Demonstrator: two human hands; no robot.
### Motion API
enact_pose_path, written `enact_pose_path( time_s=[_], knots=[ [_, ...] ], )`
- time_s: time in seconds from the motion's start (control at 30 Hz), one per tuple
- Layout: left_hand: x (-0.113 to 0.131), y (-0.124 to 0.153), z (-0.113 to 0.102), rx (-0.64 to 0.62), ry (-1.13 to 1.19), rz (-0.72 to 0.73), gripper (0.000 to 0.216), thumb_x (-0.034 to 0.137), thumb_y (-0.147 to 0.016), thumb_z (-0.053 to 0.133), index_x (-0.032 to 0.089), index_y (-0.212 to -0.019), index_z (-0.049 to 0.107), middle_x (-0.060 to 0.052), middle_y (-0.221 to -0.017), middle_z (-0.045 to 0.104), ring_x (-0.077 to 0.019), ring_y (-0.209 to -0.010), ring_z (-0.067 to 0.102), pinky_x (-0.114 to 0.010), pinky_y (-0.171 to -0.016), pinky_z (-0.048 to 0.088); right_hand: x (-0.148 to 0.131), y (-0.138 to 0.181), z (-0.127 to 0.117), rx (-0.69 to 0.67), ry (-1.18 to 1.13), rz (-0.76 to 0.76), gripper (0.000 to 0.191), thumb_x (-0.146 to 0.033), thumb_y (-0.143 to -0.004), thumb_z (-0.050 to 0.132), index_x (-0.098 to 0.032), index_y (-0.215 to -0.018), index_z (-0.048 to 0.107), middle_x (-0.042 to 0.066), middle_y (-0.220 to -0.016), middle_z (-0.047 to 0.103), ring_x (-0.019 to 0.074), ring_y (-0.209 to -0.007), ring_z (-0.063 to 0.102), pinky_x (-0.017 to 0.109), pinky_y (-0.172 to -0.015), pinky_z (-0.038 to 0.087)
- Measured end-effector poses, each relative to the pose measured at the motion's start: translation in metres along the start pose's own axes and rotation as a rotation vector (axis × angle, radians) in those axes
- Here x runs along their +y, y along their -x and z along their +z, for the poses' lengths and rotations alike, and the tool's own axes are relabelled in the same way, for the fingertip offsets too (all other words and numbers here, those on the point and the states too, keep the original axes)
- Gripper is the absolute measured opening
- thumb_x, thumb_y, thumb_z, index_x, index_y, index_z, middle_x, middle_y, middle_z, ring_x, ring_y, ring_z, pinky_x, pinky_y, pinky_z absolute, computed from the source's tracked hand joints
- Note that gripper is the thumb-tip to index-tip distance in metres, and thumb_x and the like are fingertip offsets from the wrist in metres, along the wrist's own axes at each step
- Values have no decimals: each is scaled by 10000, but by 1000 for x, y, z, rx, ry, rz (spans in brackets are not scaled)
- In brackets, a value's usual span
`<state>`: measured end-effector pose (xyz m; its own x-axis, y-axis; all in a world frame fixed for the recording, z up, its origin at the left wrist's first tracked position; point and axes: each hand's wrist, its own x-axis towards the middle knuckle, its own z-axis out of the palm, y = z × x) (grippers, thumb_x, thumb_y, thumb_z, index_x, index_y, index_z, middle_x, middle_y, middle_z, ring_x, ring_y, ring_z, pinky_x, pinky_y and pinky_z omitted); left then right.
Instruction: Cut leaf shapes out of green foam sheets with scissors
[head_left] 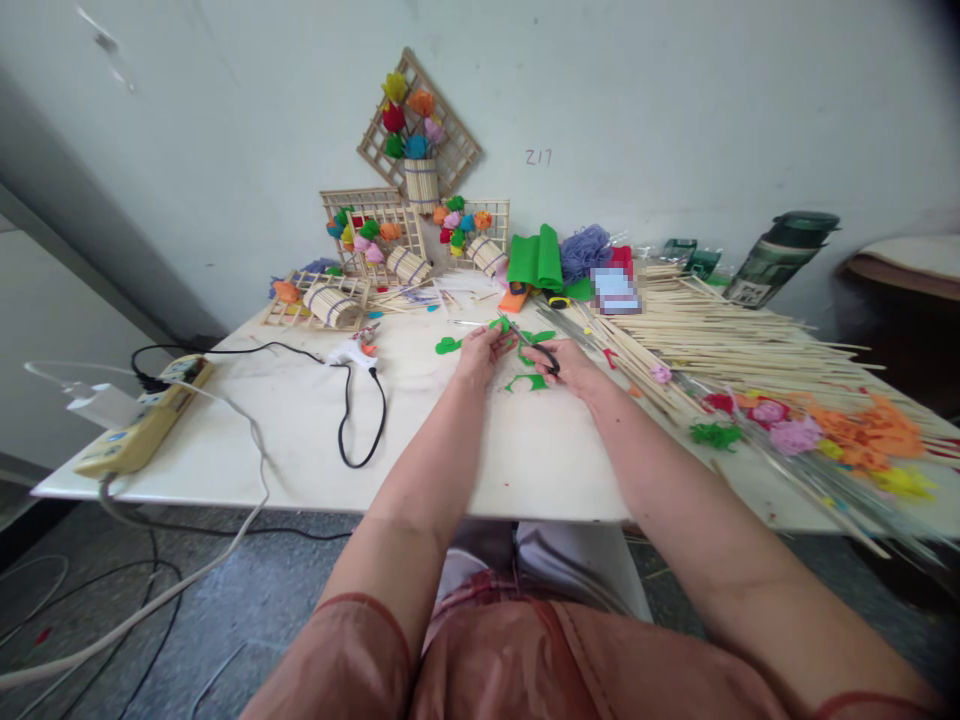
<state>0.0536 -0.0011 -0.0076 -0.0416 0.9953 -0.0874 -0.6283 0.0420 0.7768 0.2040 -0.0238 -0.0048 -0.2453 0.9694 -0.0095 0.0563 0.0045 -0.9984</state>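
Over the middle of the white table, my left hand [486, 349] pinches a small piece of green felt-like sheet [501, 324]. Black-handled scissors [546, 354] are in my right hand [564, 366], fingers wrapped around the handles. Their blades point up and left, reaching the edge of the green piece. Green offcuts [531, 383] lie just under and beside my right hand. To the left of my left hand rests a rounded green cut-out [448, 345]. How far the blades are apart is too small to tell.
A white glue gun [352, 354] with a black cord lies left, near a power strip [150, 420]. Wooden sticks [712, 320] and crumpled coloured flowers [795, 432] cover the right. Stick lattices with flowers [420, 170] stand at the back, beside a folded green sheet [535, 258]. A dark bottle [780, 262] stands back right.
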Motion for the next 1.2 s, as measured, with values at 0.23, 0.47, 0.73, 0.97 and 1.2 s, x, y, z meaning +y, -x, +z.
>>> enact_pose_path(
  time_s=[0.23, 0.47, 0.73, 0.97, 1.2],
  knots=[
    [2, 1, 1, 22, 16, -3, 104, 93, -810, 618, 127, -714, 597, -54, -702, 701, -184, -934, 709, -365, -976, 498, 2, -1, 0, 4, -6, 6, 188, -264, -683, 757, -134, -659, 624, -48, -422, 456, 36, -316, 319, 173, -283, 235],
    [1, 1, 0, 9, 28, 9, 123, 72, -784, 649, 123, -689, 588, -50, -699, 693, -180, -899, 713, -343, -952, 504, -1, 1, 2, 7, 3, -9, 224, -280, -661, 780, -128, -644, 617, -54, -426, 445, 29, -318, 313, 169, -287, 238],
    [0, -2, 0, 40, 47, 16, 105, 71, -796, 614, 134, -720, 576, -29, -684, 687, -162, -851, 718, -353, -952, 515, -3, 4, 3, -16, -2, 4, 237, -284, -667, 777, -142, -626, 592, -47, -440, 460, 34, -335, 322, 169, -296, 248],
    [0, -1, -1, 13, 26, -2, 179, 78, -748, 680, 145, -672, 532, -44, -692, 694, -182, -858, 718, -366, -917, 524, -7, 8, 3, -28, -29, 18, 256, -301, -687, 774, -143, -636, 579, -46, -448, 473, 35, -334, 345, 163, -299, 251],
    [0, 1, 0, -35, -29, 5, 181, 73, -759, 664, 145, -650, 539, -31, -661, 683, -155, -733, 708, -335, -855, 543, -9, 9, 2, -32, -51, 39, 284, -323, -691, 786, -147, -652, 566, -52, -454, 472, 29, -330, 352, 152, -292, 246]
  ],
)
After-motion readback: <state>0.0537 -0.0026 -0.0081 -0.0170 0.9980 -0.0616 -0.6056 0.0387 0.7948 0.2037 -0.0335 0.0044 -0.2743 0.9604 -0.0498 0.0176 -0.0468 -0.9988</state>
